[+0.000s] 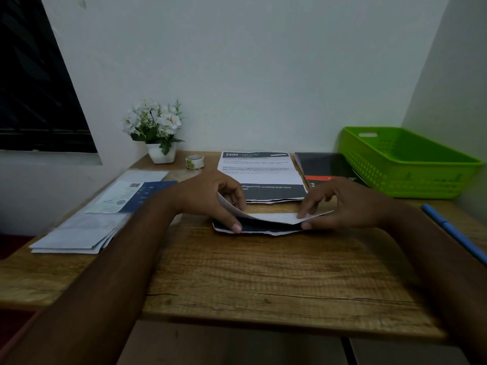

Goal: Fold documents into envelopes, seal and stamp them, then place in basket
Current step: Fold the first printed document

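Hands [279, 201] pinching document [274, 218], fingers curled

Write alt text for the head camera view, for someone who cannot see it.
The left hand and right hand fold a sheet of paper on a wooden table, each pinching its raised flap. Printed documents lie behind it, envelopes to the left, a green basket at the far right.

The printed sheet [261, 169] at the far middle of the table bears "2400" in white on its dark top band, and "fingerprints). scattered small items" on its dark lower band. Print on the envelopes [126, 196] at the left and on the notebook [324, 167] is too small to read.
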Tool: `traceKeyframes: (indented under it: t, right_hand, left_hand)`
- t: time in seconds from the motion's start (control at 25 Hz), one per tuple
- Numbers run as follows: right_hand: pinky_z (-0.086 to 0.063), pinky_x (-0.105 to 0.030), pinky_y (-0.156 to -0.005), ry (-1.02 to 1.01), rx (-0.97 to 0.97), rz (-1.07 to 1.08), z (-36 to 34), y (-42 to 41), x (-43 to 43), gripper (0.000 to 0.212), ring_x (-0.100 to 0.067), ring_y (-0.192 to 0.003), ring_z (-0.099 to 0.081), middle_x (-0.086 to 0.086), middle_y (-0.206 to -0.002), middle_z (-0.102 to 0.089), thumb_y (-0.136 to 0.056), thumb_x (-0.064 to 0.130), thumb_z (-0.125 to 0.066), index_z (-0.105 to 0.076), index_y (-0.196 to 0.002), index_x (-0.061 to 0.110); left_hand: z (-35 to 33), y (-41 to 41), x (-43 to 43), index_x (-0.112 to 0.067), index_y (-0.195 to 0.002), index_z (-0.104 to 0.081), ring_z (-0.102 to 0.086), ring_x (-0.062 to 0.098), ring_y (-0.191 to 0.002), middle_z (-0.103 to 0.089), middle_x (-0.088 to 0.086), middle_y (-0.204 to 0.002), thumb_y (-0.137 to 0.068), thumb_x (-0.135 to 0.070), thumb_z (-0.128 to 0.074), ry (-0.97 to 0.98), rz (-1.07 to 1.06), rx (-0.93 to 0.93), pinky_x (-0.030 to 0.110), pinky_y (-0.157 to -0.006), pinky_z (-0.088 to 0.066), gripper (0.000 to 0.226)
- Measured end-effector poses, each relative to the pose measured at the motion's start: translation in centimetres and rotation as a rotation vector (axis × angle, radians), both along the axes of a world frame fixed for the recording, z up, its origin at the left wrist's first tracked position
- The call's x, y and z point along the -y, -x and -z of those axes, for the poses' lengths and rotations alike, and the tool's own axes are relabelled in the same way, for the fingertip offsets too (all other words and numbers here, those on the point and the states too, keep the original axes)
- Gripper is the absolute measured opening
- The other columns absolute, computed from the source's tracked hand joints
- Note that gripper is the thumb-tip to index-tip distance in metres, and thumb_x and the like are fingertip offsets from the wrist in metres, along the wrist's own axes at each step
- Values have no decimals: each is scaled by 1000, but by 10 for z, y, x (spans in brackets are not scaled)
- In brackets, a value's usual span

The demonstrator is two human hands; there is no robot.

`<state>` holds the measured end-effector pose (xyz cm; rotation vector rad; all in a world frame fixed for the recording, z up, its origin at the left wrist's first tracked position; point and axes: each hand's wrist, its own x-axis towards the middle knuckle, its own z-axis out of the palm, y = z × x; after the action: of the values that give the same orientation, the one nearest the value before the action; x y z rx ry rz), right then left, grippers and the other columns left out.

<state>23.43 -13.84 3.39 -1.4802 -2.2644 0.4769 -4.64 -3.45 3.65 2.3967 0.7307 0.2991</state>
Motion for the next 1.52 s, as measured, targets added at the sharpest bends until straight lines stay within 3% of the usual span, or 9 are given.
traceKeyframes:
  t: [0.16,0.28,0.52,0.64,0.76,0.88,1.16,1.36,1.52]
  right_hand:
    - [-51,-40,-85,-4,7,-13,0,3,1,36,-5,-91,-65,15,-91,-72,-66,66,-70,-76,-83,35]
    - [-50,-35,-91,3,126,-28,5,10,-2,34,1,-101,-58,21,-104,-65,-69,62,-70,-73,-95,39]
    - [-45,-30,-96,-92,163,-95,20,36,-9,45,4,-114,-48,25,-122,-52,-78,65,-61,-59,-118,46]
    - [-46,-30,-90,-128,235,-74,24,37,-13,56,2,-110,-48,23,-121,-51,-72,76,-53,-57,-118,46]
    - [-41,-21,-77,-145,270,-68,26,40,-13,61,2,-101,-47,20,-117,-52,-68,78,-51,-58,-118,44]
    - [-40,-18,-78,-149,241,-83,27,40,-13,64,1,-101,-48,18,-117,-53,-67,78,-51,-60,-119,42]
    - [-42,-27,-93,-170,213,-61,27,37,-5,48,0,-112,-49,20,-125,-54,-78,65,-61,-60,-120,43]
    - [-40,-26,-93,-176,207,-34,29,38,3,46,-1,-115,-47,17,-129,-55,-82,61,-59,-60,-122,39]
    - [-39,-24,-92,-182,163,53,29,21,19,39,1,-113,-48,21,-125,-58,-82,57,-64,-64,-115,38]
  left_hand:
    - [0,-3,0,-21,-97,-75,-65,8,-85,-73,-3,-92,-67,-56,-69,66,-12,-1,20,-73,-50,46]
    - [4,-11,4,-24,-95,-75,-58,-1,-74,-71,-8,-85,-68,-43,-77,3,-13,-27,8,-61,-40,32]
    - [14,-34,12,-26,-99,-69,-51,0,-69,-64,-4,-85,-59,-47,-82,-174,12,-96,13,-57,-36,47]
    - [13,-37,12,-23,-102,-69,-50,2,-71,-62,-6,-87,-58,-45,-84,-211,17,-114,11,-57,-36,52]
    - [14,-34,12,-25,-105,-68,-50,4,-77,-59,-11,-89,-57,-45,-84,-211,-9,-133,11,-61,-37,55]
    - [16,-32,14,-28,-104,-68,-51,3,-76,-60,-9,-89,-56,-47,-85,-198,-25,-111,13,-61,-38,55]
    - [23,-27,23,-39,-94,-66,-48,2,-68,-57,-11,-79,-51,-50,-85,-160,-100,8,20,-60,-39,48]
    - [31,-19,33,-30,-100,-70,-49,-4,-67,-54,-13,-79,-58,-47,-84,-233,-145,75,11,-57,-36,47]
    - [37,1,39,-28,-102,-70,-52,3,-78,-57,-8,-90,-66,-50,-77,-262,-215,126,16,-65,-40,42]
